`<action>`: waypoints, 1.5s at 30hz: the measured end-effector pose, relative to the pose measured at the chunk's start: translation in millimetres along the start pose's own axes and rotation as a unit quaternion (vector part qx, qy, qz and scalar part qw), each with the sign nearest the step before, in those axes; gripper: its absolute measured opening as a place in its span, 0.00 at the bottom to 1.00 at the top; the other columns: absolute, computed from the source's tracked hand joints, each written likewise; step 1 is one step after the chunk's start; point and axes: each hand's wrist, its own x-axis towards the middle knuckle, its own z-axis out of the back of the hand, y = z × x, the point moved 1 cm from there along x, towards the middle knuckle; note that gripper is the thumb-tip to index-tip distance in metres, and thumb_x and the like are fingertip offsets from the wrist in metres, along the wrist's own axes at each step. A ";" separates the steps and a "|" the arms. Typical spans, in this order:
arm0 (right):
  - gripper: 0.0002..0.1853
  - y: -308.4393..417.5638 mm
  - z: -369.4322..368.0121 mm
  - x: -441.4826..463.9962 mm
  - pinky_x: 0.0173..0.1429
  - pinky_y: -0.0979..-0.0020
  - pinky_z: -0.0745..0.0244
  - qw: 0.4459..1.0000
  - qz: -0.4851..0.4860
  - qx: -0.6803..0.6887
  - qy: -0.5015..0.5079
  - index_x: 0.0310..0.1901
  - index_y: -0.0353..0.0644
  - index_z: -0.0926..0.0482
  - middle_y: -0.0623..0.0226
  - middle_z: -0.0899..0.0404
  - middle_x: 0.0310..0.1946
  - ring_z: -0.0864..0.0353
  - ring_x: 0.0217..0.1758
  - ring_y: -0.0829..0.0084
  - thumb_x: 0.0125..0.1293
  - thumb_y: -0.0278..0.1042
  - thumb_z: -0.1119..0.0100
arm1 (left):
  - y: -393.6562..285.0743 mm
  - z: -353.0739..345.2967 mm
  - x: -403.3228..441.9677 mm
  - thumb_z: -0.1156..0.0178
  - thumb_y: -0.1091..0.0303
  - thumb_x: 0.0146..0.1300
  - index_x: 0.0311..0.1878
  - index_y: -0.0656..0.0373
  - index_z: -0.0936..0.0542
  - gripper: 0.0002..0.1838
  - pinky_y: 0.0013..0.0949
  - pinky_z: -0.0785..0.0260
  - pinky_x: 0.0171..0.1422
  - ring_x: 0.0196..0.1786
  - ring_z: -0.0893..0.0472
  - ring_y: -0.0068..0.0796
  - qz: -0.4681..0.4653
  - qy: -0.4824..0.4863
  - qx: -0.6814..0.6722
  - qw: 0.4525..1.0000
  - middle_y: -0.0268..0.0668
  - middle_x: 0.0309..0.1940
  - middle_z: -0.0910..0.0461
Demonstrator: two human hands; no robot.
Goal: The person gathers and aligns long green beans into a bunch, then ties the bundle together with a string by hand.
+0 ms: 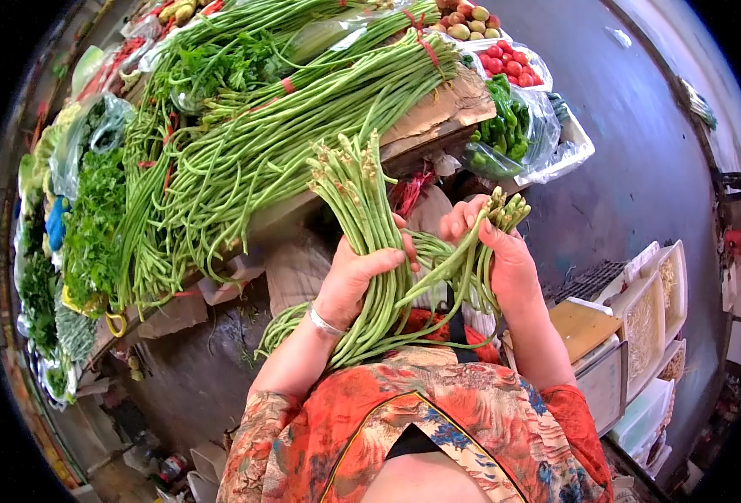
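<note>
A thick bunch of long green beans (358, 210) is wrapped by my left hand (360, 272), its stem ends pointing up and its lengths hanging down in front of my shirt. My right hand (505, 251) grips a smaller bunch of long beans (478, 264), with the cut ends showing above the fingers. Some beans loop between the two hands. Beyond them, a large pile of long beans (253, 151) lies on the stall, tied in places with red bands.
Leafy greens (94, 218) lie at the left of the stall. Brown cardboard (446, 109) covers the near stall edge. Green peppers (505, 121) and tomatoes (513, 65) stand at the upper right. White bins (643, 327) and a wooden board (584, 329) are at the right.
</note>
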 end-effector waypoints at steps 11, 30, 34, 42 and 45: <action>0.13 37.6 4.2 -21.4 0.22 0.78 0.36 0.980 -0.036 0.121 0.156 0.38 0.46 0.36 0.81 0.41 0.18 0.42 0.16 0.87 0.72 0.43 0.45 | -59.9 17.6 -56.8 0.39 0.68 0.49 0.56 0.61 0.31 0.28 0.35 0.26 0.42 0.34 0.22 0.32 -0.234 -0.085 0.035 0.968 0.37 0.34 0.26; 0.11 22.4 -47.3 4.0 0.22 0.78 0.39 0.997 -0.064 -0.028 -0.036 0.44 0.38 0.24 0.71 0.29 0.25 0.36 0.18 0.82 0.62 0.31 0.43 | -60.8 3.2 -91.4 0.32 0.75 0.53 0.55 0.65 0.28 0.26 0.31 0.24 0.42 0.36 0.18 0.29 -0.069 0.083 0.098 0.989 0.40 0.35 0.19; 0.13 17.8 -54.5 2.8 0.24 0.76 0.31 0.992 -0.108 -0.055 -0.023 0.47 0.38 0.22 0.68 0.24 0.27 0.30 0.22 0.80 0.62 0.32 0.40 | -33.2 -7.3 -64.6 0.30 0.73 0.52 0.55 0.64 0.28 0.27 0.30 0.25 0.39 0.34 0.18 0.29 0.007 0.119 0.067 0.991 0.40 0.34 0.19; 0.12 -2.8 -37.0 9.7 0.25 0.78 0.31 0.989 -0.110 -0.090 -0.030 0.45 0.40 0.24 0.70 0.23 0.29 0.26 0.23 0.79 0.62 0.31 0.37 | -27.6 -24.9 -48.8 0.31 0.72 0.48 0.60 0.66 0.30 0.33 0.33 0.24 0.38 0.34 0.19 0.31 0.019 0.126 0.061 0.990 0.40 0.40 0.21; 0.10 -2.6 -38.4 13.4 0.25 0.77 0.30 0.992 -0.066 -0.090 -0.060 0.43 0.39 0.23 0.69 0.22 0.28 0.25 0.23 0.77 0.61 0.29 0.38 | -15.5 -4.9 -44.4 0.32 0.72 0.52 0.63 0.63 0.32 0.34 0.31 0.24 0.41 0.39 0.20 0.28 0.047 0.127 0.063 0.989 0.43 0.46 0.21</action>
